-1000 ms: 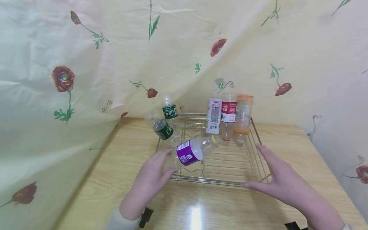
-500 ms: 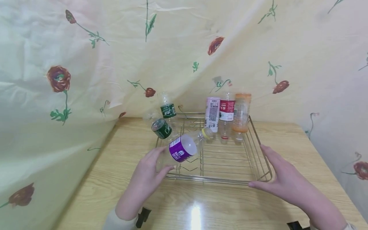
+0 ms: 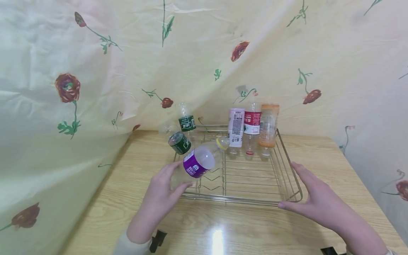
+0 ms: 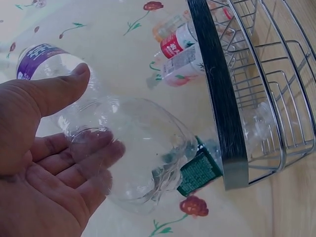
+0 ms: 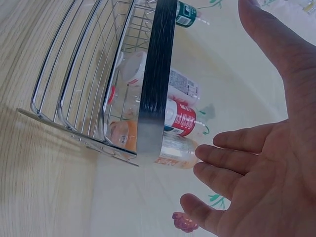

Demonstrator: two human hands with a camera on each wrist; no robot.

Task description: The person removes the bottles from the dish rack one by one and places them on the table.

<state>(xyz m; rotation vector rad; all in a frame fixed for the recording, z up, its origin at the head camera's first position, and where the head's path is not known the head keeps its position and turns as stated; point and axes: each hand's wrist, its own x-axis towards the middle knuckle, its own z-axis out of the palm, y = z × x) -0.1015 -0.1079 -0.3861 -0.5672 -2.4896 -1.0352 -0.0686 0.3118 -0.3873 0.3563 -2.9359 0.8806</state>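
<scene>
My left hand (image 3: 164, 189) grips the lower end of a clear plastic bottle (image 3: 199, 161) with a purple label. This bottle leans over the front left part of a wire basket (image 3: 248, 203), its yellow-ringed neck pointing up and right. In the left wrist view the purple label (image 4: 39, 57) shows beyond my thumb, and my fingers appear through clear plastic. My right hand (image 3: 322, 198) is spread beside the basket's front right corner, holding nothing; whether its thumb touches the rim I cannot tell. In the right wrist view, its fingers (image 5: 222, 180) extend toward the basket.
Two green-labelled bottles (image 3: 187, 123) stand or lean at the basket's left. Along its back right are a pale-labelled bottle (image 3: 236, 127), a red-labelled bottle (image 3: 252, 123) and an orange-ended bottle (image 3: 268, 125), cap ends down. A flowered cloth (image 3: 204, 53) hangs behind the wooden table (image 3: 255, 230).
The purple-labelled bottle has shifted left and tilted further upright in my left hand, its neck now higher. My right hand has moved slightly right and stays spread beside the basket.
</scene>
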